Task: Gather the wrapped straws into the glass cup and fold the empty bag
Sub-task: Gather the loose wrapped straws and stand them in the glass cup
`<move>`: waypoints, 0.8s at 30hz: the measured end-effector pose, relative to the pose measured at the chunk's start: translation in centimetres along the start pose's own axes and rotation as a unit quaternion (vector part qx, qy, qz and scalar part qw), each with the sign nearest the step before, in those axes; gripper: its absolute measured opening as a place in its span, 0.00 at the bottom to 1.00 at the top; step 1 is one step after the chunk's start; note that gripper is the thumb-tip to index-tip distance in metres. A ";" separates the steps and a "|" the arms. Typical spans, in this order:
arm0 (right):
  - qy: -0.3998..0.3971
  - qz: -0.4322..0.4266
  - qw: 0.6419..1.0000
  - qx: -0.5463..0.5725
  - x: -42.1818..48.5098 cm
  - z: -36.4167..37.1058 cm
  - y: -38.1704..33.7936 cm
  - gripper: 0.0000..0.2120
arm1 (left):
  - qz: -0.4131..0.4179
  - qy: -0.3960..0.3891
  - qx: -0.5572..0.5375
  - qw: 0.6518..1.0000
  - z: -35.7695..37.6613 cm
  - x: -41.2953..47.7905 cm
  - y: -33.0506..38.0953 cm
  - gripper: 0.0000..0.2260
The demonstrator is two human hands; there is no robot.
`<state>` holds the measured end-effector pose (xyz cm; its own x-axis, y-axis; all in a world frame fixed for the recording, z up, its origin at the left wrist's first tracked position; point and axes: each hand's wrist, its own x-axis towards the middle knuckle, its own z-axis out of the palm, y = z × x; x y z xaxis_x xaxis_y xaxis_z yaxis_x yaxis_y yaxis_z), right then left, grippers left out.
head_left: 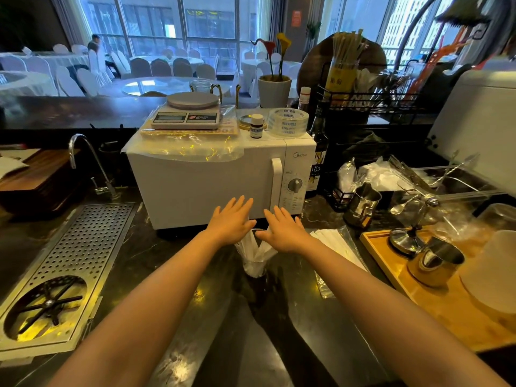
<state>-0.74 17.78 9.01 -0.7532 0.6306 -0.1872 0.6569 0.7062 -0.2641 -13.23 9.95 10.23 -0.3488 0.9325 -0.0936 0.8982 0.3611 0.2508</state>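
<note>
A clear glass cup [254, 268] stands on the dark counter in front of the microwave, with several white wrapped straws [252, 245] sticking up out of it. My left hand [231, 223] and my right hand [284, 230] hover flat just above the straw tops, fingers spread, holding nothing. The hands hide the upper ends of the straws. To the right of the cup lies a clear plastic bag [333, 248] flat on the counter, with white wrapped straws showing inside it.
A white microwave [212, 180] stands right behind the cup. A perforated metal drain tray [81, 247] lies at the left. A wooden tray [418, 289] with steel cups sits at the right, and a steel pitcher [361, 203] stands beyond the bag.
</note>
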 end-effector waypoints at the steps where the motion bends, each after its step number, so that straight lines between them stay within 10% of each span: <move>1: -0.016 0.000 1.000 0.001 -0.1 0.1 0.0 0.33 | -0.005 -0.012 0.002 1.000 0.1 0.0 -0.1 0.27; 24: 0.056 0.010 0.998 0.028 -2.1 -4.3 1.0 0.37 | 0.052 0.045 -0.035 0.997 -3.1 0.6 2.6 0.29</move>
<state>1.67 18.57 13.19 -0.7293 0.6786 -0.0870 0.6664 0.6758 -0.3148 -11.99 11.46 13.79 -0.2802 0.9597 0.0224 0.9112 0.2586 0.3207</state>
